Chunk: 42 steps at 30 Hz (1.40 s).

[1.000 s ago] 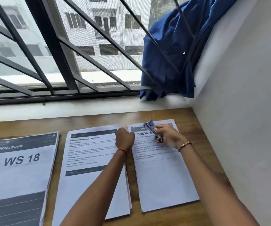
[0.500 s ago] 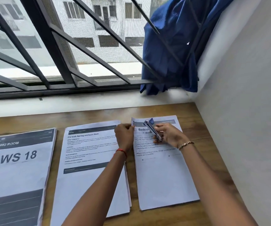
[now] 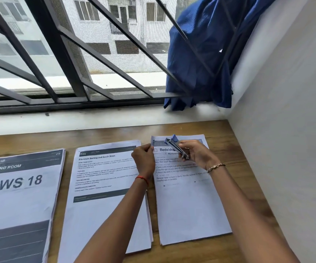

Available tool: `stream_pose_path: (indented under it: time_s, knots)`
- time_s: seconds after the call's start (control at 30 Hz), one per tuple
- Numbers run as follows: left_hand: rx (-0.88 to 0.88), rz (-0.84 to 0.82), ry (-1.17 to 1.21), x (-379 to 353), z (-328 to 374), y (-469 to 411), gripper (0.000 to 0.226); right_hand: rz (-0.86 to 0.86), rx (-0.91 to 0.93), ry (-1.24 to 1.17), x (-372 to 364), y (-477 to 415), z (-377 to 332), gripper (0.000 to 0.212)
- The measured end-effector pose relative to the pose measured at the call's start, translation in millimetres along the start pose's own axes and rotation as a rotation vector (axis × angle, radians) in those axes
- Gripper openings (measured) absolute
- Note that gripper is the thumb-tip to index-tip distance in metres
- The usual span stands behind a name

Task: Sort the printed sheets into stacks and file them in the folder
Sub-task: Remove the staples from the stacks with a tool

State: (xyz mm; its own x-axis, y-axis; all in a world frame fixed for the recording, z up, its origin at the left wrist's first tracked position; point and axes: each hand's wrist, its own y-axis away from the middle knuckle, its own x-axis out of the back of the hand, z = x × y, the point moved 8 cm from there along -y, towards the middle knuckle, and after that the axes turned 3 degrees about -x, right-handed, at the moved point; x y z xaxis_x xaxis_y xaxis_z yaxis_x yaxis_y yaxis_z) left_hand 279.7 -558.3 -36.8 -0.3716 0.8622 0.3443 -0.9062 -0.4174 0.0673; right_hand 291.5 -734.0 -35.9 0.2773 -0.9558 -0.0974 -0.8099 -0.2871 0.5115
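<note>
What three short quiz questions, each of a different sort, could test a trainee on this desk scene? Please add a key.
1. True or false: the right hand holds the stapler above the top end of the Bedside stack.
2. Which stack lies farthest to the person's left? A) the Pre-wash stack, B) the LIVING ROOM WS 18 stack, C) the Bedside stack.
3. In one word, what colour is the cloth that hangs at the window grille?

Key: 1 true; 2 B; 3 blue.
</note>
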Motion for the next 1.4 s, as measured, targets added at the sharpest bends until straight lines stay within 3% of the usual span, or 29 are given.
stream_pose_path:
  time_s: [0.2, 0.33, 0.47, 0.67, 0.8, 1.0, 1.13, 1.2, 1.4]
  knots:
    - [0.035, -0.019, 0.094, 5, -1, 1, 0.014, 0.016, 0.106, 0.160, 2, -1, -18, 0.029]
    - [0.045, -0.019, 0.127, 7, -3, 2, 0.013, 0.113, 0.206, 0.303, 7, -5, -45, 0.038]
    - [0.011, -0.042, 0.118, 7, 0, 3, 0.013, 0.192, 0.297, 0.637, 1, -12, -74, 0.041]
    - [-0.072, -0.040, 0.068, 8, 8, 5, 0.014, 0.172, 0.339, 1.106, -18, -28, -96, 0.041]
    - [-0.113, -0.045, 0.069, 8, 15, 9, 0.014, 0.174, 0.299, 1.236, -25, -30, -102, 0.042]
    - [-0.133, -0.040, 0.078, 8, 17, 11, 0.013, 0.205, 0.270, 1.205, -25, -24, -112, 0.038]
    - [-0.106, -0.046, 0.093, 8, 13, 10, 0.013, 0.291, 0.265, 0.869, -13, -18, -116, 0.025]
    - [-0.098, -0.052, 0.092, 7, 10, 9, 0.013, 0.383, 0.286, 0.653, 1, -12, -117, 0.030]
    - [-0.074, -0.048, 0.084, 6, 2, 5, 0.012, 0.362, 0.236, 0.175, 19, -10, -99, 0.011]
